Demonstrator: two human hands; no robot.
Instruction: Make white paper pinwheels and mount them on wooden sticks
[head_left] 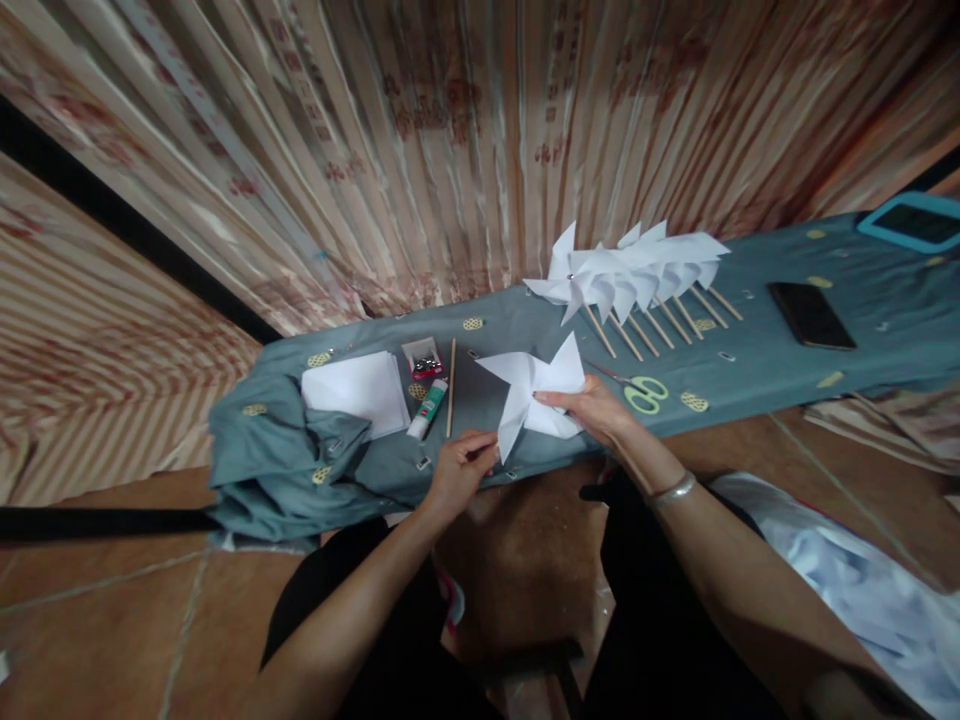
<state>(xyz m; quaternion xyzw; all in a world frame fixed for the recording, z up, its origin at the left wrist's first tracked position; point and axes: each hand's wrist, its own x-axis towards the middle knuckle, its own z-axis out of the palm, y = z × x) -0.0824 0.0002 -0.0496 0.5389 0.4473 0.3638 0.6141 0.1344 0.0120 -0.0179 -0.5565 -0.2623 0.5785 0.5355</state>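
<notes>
A white paper pinwheel [529, 395], folded into pointed blades and without a stick, is held up over the near edge of the cloth. My right hand [592, 408] grips it from the right, its thumb pressed on the folded centre and the other fingers behind the paper. My left hand [466, 465] is closed in a pinch beside the lower left blade tip; what lies between those fingers is too small to make out. To the left of the pinwheel lie a wooden stick [451, 388], a glue stick [428, 408] and a small red box [423, 360] of metal pins.
White paper sheets [352, 390] lie at the left on the grey-green cloth [405, 335]. Finished pinwheels [637, 275] on sticks overlap at the back. Green-handled scissors [645, 393], a dark phone [810, 315] and a blue-framed tablet [916, 222] are on the right. A curtain [465, 150] hangs behind.
</notes>
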